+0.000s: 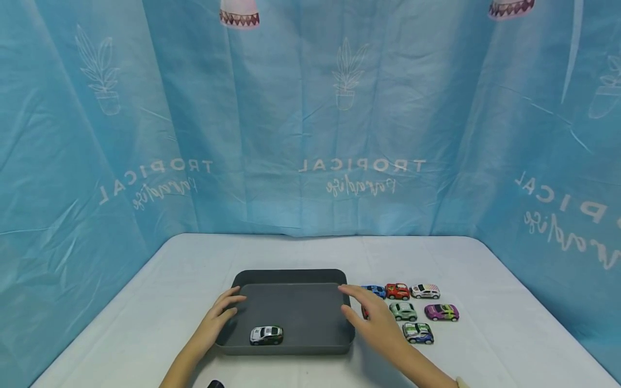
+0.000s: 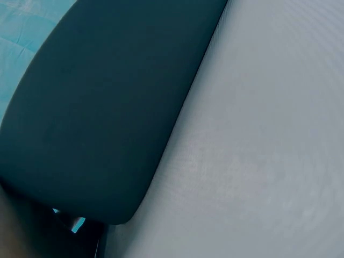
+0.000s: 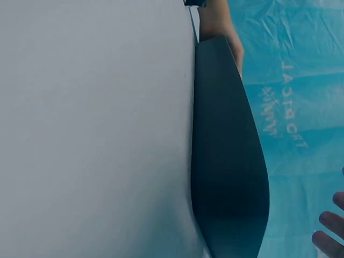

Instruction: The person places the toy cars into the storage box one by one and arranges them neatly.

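A dark grey rectangular tray (image 1: 305, 310) lies on the white table, with one silver and black toy car (image 1: 266, 335) inside near its front left. My left hand (image 1: 213, 319) is at the tray's left side, its loosely bent fingers reaching over the rim. At the opposite side my right hand (image 1: 375, 323) hovers by the right rim, thumb and fingers spread, nothing between them. In the right wrist view its fingertips (image 3: 329, 243) appear apart from the tray wall (image 3: 228, 140). The left wrist view shows mostly the tray's outer wall (image 2: 107, 107).
Right of the tray stand several toy cars: blue (image 1: 374, 291), red (image 1: 397, 291), white (image 1: 425, 291), pale green (image 1: 403, 311), purple (image 1: 442, 312) and a green-white-blue one (image 1: 418, 333). Another red car (image 1: 365, 312) is partly hidden by my right hand. Blue curtains (image 1: 310, 134) enclose the table (image 1: 485, 345).
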### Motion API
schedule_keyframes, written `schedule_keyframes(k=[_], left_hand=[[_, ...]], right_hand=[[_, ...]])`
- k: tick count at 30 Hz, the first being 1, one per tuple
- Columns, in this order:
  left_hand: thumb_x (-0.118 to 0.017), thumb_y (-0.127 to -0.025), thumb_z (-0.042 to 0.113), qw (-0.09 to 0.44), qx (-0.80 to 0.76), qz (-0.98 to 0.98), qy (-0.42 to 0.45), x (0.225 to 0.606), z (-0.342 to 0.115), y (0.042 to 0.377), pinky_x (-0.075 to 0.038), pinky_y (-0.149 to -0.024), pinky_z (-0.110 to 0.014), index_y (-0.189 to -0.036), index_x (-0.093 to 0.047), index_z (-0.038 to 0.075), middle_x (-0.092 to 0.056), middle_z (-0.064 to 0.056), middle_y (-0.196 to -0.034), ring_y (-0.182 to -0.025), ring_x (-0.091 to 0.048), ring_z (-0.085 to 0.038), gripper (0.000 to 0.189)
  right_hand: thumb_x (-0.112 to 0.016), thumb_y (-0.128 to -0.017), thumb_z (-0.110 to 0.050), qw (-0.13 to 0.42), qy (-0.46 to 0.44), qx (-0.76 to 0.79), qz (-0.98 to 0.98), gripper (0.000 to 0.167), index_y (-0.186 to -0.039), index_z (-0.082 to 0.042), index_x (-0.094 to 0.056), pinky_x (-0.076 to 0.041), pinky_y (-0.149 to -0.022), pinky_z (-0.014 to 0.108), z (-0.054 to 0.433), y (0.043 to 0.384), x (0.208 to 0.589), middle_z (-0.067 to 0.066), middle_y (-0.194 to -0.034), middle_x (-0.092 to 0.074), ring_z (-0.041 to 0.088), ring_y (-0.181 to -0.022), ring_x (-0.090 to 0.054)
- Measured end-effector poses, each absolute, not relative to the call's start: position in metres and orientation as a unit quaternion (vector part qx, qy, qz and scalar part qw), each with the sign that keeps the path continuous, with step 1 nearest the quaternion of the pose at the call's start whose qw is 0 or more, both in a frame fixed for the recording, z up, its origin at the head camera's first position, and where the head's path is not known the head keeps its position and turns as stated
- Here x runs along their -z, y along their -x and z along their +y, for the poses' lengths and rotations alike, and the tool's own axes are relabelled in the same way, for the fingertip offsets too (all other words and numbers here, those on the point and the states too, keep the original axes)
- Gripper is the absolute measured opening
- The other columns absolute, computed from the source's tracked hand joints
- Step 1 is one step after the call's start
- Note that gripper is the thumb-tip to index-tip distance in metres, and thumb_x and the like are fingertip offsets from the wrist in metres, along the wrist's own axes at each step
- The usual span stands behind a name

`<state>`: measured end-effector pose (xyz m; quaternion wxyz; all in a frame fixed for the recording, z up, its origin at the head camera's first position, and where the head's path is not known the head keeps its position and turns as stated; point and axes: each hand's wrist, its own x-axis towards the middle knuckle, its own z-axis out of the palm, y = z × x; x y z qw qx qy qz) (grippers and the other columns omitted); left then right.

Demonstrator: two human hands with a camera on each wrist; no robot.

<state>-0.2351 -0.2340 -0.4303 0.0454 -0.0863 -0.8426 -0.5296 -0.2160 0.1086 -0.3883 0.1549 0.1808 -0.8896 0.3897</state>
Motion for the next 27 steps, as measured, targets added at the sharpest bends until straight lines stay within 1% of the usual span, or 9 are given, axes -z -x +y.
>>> schedule_keyframes(k=[5,9,14,18,23,27], left_hand=[[-0.041,-0.093,0.013,0.044,0.527,-0.844,0.084,0.430,-0.234,0.235,-0.007,-0.105,-0.068,-0.121,-0.054,0.004,-0.024,-0.013,-0.148,-0.138,-0.009,-0.041,0.032],[-0.041,-0.093,0.013,0.041,0.528,-0.844,0.083,0.430,-0.234,0.236,-0.007,-0.104,-0.068,-0.121,-0.054,0.004,-0.024,-0.013,-0.148,-0.138,-0.009,-0.041,0.032],[-0.040,-0.093,0.013,0.038,0.531,-0.843,0.082,0.430,-0.234,0.236,-0.005,-0.104,-0.068,-0.122,-0.053,0.004,-0.023,-0.012,-0.148,-0.139,-0.008,-0.041,0.033],[-0.040,-0.093,0.013,0.038,0.530,-0.843,0.082,0.430,-0.234,0.236,-0.006,-0.104,-0.068,-0.122,-0.053,0.004,-0.024,-0.012,-0.148,-0.138,-0.008,-0.041,0.033],[-0.041,-0.093,0.012,0.038,0.533,-0.842,0.079,0.430,-0.234,0.236,-0.005,-0.105,-0.068,-0.121,-0.053,0.004,-0.024,-0.012,-0.148,-0.139,-0.008,-0.040,0.032],[-0.040,-0.093,0.012,0.036,0.532,-0.843,0.076,0.429,-0.234,0.236,-0.005,-0.105,-0.067,-0.122,-0.053,0.004,-0.024,-0.012,-0.148,-0.139,-0.007,-0.040,0.033]], right_hand=[[-0.059,-0.086,-0.036,0.158,-0.166,-0.379,-0.897,0.037,-0.121,-0.029,-0.056,-0.043,-0.096,0.049,0.122,0.214,0.388,-0.007,-0.125,-0.057,0.019,-0.117,-0.053],[-0.058,-0.086,-0.038,0.180,-0.168,-0.364,-0.898,0.035,-0.120,-0.028,-0.058,-0.041,-0.096,0.053,0.134,0.214,0.390,-0.007,-0.123,-0.058,0.022,-0.117,-0.052],[-0.060,-0.086,-0.031,0.214,-0.176,-0.335,-0.901,0.033,-0.118,-0.025,-0.060,-0.039,-0.093,0.057,0.150,0.212,0.393,-0.006,-0.122,-0.059,0.026,-0.117,-0.053],[-0.061,-0.086,-0.030,0.221,-0.164,-0.316,-0.908,0.033,-0.118,-0.024,-0.060,-0.037,-0.092,0.060,0.162,0.210,0.392,-0.003,-0.123,-0.059,0.028,-0.116,-0.052],[-0.061,-0.085,-0.030,0.228,-0.156,-0.307,-0.911,0.033,-0.117,-0.021,-0.060,-0.034,-0.093,0.061,0.172,0.206,0.389,0.003,-0.124,-0.058,0.032,-0.117,-0.051],[-0.062,-0.085,-0.029,0.237,-0.153,-0.304,-0.910,0.034,-0.117,-0.019,-0.061,-0.034,-0.092,0.061,0.181,0.204,0.386,0.004,-0.124,-0.058,0.033,-0.116,-0.051]])
